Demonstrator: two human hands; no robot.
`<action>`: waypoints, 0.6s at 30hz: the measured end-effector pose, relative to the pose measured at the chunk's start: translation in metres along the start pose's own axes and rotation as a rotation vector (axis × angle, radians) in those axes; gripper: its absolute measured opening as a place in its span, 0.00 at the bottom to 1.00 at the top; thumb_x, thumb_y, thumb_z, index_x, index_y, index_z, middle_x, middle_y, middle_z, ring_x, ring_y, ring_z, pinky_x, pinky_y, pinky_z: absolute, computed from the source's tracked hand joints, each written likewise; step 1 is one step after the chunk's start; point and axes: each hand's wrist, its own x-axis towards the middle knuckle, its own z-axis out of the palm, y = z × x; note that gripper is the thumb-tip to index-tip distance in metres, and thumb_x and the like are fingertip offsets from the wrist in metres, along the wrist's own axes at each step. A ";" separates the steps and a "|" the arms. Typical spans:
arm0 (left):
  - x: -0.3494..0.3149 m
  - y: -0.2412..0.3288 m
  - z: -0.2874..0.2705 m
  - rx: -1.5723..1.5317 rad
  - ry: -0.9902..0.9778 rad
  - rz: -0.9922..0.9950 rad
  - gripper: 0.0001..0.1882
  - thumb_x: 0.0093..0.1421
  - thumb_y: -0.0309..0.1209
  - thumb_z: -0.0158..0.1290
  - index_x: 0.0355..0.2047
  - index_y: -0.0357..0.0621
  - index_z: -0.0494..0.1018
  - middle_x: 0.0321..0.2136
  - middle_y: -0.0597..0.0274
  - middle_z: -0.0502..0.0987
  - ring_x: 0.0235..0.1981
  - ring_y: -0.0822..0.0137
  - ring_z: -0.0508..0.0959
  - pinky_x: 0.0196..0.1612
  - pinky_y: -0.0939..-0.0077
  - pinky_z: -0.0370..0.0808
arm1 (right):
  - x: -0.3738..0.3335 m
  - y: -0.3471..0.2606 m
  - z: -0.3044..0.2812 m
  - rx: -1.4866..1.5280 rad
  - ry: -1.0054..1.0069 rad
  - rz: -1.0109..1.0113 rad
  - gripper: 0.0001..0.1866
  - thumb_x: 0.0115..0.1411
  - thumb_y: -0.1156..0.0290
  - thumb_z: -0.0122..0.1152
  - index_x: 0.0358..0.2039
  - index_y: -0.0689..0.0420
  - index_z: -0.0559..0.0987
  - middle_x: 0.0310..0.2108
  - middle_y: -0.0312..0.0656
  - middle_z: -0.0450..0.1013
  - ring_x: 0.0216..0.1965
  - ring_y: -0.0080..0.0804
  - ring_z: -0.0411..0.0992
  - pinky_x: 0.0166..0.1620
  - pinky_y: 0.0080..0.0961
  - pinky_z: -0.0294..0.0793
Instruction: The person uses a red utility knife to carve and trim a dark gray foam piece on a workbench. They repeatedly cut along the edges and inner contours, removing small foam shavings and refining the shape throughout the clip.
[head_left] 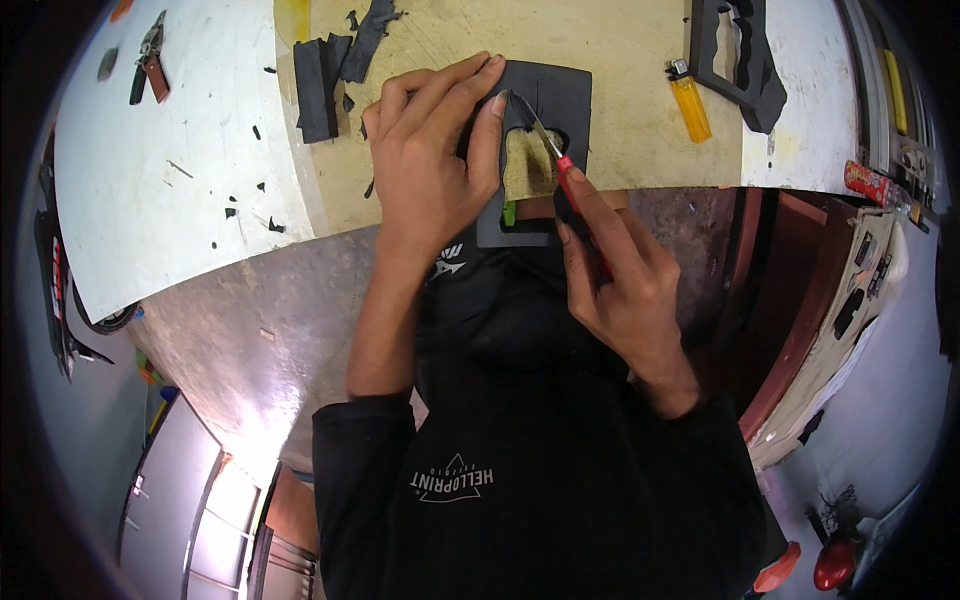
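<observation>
Right hand grasps red-handled knife, slim metal blade at the frame's inner cutout. Left hand, unclenched, steadies matte black, foam-like frame, roughly rectangular, overhanging tan tabletop.

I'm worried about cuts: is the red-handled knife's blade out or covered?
Out: the bare metal blade shows ahead of the red handle in the right hand.
</observation>
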 end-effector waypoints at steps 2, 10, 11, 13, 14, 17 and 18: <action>0.000 0.004 -0.003 0.005 -0.025 -0.015 0.15 0.58 0.26 0.60 0.46 0.48 0.83 0.45 0.66 0.84 0.44 0.63 0.76 0.50 0.71 0.66 | -0.001 0.000 0.002 0.005 0.008 0.010 0.29 0.55 0.84 0.66 0.59 0.58 0.76 0.34 0.52 0.79 0.32 0.43 0.81 0.33 0.35 0.79; 0.000 0.006 -0.004 -0.004 -0.046 -0.028 0.14 0.60 0.25 0.59 0.46 0.47 0.83 0.46 0.65 0.84 0.45 0.62 0.76 0.52 0.71 0.67 | 0.003 -0.002 0.001 -0.042 -0.025 0.006 0.30 0.55 0.85 0.65 0.60 0.56 0.76 0.34 0.50 0.78 0.32 0.45 0.81 0.33 0.37 0.78; 0.000 0.006 -0.004 -0.006 -0.045 -0.022 0.14 0.60 0.25 0.59 0.46 0.47 0.83 0.46 0.65 0.84 0.45 0.62 0.76 0.52 0.71 0.67 | 0.004 -0.004 0.001 -0.055 -0.042 0.013 0.30 0.55 0.85 0.65 0.60 0.56 0.76 0.33 0.50 0.77 0.32 0.46 0.81 0.32 0.38 0.78; 0.001 0.005 -0.003 -0.011 -0.043 -0.013 0.14 0.60 0.25 0.59 0.46 0.47 0.82 0.46 0.64 0.84 0.45 0.62 0.76 0.52 0.70 0.67 | 0.007 -0.006 -0.001 -0.065 -0.071 0.033 0.30 0.56 0.85 0.64 0.60 0.55 0.75 0.33 0.51 0.77 0.31 0.48 0.80 0.32 0.40 0.77; 0.001 0.004 -0.001 -0.015 -0.042 -0.011 0.14 0.60 0.25 0.59 0.46 0.47 0.82 0.46 0.64 0.84 0.45 0.62 0.76 0.52 0.70 0.67 | 0.008 -0.006 -0.001 -0.061 -0.085 0.045 0.30 0.56 0.85 0.64 0.60 0.54 0.75 0.32 0.51 0.76 0.31 0.49 0.80 0.32 0.41 0.77; 0.002 0.004 -0.005 -0.007 -0.044 -0.008 0.15 0.60 0.24 0.59 0.47 0.46 0.82 0.47 0.64 0.83 0.45 0.62 0.76 0.52 0.70 0.67 | 0.012 -0.011 -0.008 -0.052 -0.130 0.072 0.30 0.57 0.84 0.63 0.61 0.53 0.75 0.33 0.52 0.76 0.31 0.51 0.79 0.32 0.43 0.76; 0.003 0.004 -0.004 -0.008 -0.046 -0.005 0.15 0.60 0.24 0.59 0.48 0.46 0.82 0.47 0.64 0.83 0.45 0.62 0.76 0.52 0.69 0.67 | 0.013 -0.012 -0.011 -0.055 -0.142 0.083 0.30 0.57 0.84 0.63 0.61 0.53 0.74 0.33 0.52 0.76 0.31 0.51 0.79 0.32 0.43 0.76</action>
